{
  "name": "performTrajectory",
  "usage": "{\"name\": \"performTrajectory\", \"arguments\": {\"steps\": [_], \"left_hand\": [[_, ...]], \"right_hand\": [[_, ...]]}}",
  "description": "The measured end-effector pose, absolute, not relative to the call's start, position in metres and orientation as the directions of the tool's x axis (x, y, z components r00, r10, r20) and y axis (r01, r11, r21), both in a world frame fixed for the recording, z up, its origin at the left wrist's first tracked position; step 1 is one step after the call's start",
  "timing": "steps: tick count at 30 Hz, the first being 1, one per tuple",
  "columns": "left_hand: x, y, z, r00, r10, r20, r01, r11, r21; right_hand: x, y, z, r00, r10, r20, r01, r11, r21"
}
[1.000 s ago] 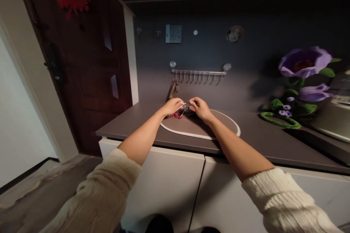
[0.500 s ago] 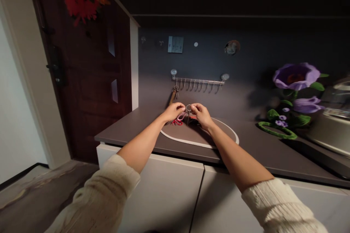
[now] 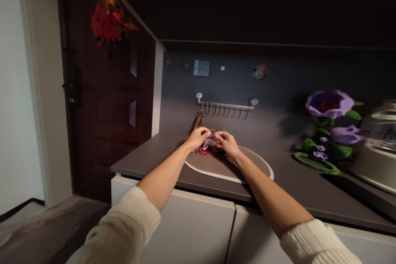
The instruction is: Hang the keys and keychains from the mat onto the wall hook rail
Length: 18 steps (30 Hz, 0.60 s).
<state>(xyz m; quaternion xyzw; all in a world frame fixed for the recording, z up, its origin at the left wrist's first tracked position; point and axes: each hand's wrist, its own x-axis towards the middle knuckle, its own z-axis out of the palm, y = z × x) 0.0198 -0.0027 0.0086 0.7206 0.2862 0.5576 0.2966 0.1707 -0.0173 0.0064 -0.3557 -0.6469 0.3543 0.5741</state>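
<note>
Both my hands meet over a dark oval mat (image 3: 247,169) with a white rim on the counter. My left hand (image 3: 198,137) and my right hand (image 3: 227,142) each pinch a metal key ring (image 3: 212,133) held between them, a little above the mat. A pink strap and red bits hang from the key ring toward the mat. On the wall just behind, a hook rail (image 3: 227,106) carries one set of keys (image 3: 199,117) on its leftmost hook; the other hooks look bare.
A dark wooden door (image 3: 102,90) with red and orange flowers stands at the left. A purple fabric flower (image 3: 329,105) and a metal pot (image 3: 379,148) sit on the counter's right. A shelf runs overhead. White cabinet doors lie below.
My hands lifted the key ring slightly off the mat and keep pinching it. The camera tilted upward, bringing the overhead shelf into view.
</note>
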Motion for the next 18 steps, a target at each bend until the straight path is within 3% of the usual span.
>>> {"name": "performTrajectory", "arguments": {"steps": [7, 11, 18], "left_hand": [[0.023, -0.001, 0.008, 0.129, 0.773, 0.621, -0.018, -0.624, 0.781], [0.023, 0.007, 0.005, 0.002, 0.797, 0.604, -0.063, -0.603, 0.795], [0.019, 0.022, -0.007, -0.154, 0.807, 0.570, 0.210, -0.537, 0.817]], "right_hand": [[0.166, -0.007, 0.010, -0.058, 0.844, 0.533, 0.085, 0.536, -0.840], [0.158, 0.005, 0.027, -0.044, 0.843, 0.536, -0.013, 0.536, -0.844], [0.137, 0.030, 0.063, 0.098, 0.884, 0.456, -0.026, 0.461, -0.887]]}}
